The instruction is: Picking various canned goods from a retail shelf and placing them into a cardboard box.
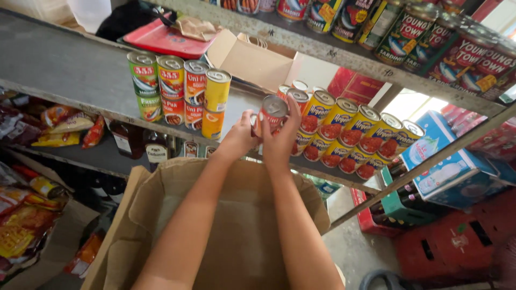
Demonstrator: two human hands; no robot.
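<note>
Both hands share a grip on one red can (pixel 272 114): left hand (pixel 240 137) and right hand (pixel 280 140) clasp it above the grey shelf (pixel 70 70), beside the yellow cans (pixel 355 137), over an open cardboard box (pixel 226 225).

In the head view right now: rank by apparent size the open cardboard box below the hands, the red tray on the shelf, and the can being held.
1. Open cardboard box, largest, though it is nearest the camera.
2. Red tray, farther back and partly covered.
3. Can, held by the left hand and right hand, smallest.
</note>
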